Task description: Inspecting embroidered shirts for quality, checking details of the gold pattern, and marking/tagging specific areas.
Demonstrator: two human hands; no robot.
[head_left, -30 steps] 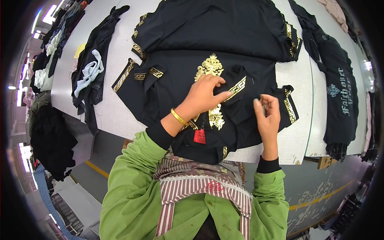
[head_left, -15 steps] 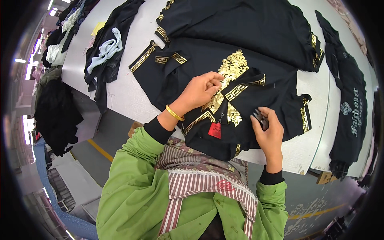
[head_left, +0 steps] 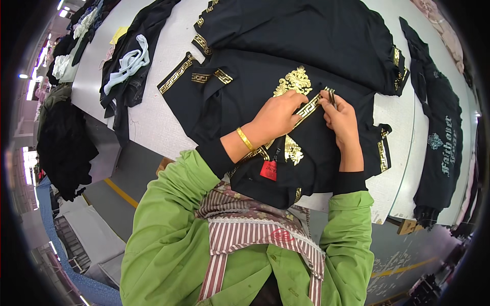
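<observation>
Left hand (head_left: pixel 278 117): fingers (head_left: pixel 298 97) bent, thumb and index pinching the lower end of a gold-patterned band (head_left: pixel 310 108). Right hand (head_left: pixel 343 122): fingers curled round a small dark tool (head_left: pixel 332 98) (snips, by the look; mostly hidden), fingertips at the band's upper end; contact there too small to tell. Black garment (head_left: pixel 321 153) lies directly under both sets of fingers, spread on the pale table (head_left: pixel 148 112). Gold print (head_left: pixel 293 80) shows just beyond the left fingers; red tag (head_left: pixel 268 171) sits nearer the body than them. Another black garment (head_left: pixel 301 41) lies farther beyond both. Well left of the fingers, pale cloth (head_left: pixel 127 65); well right, a dark lettered garment (head_left: pixel 434 112).
</observation>
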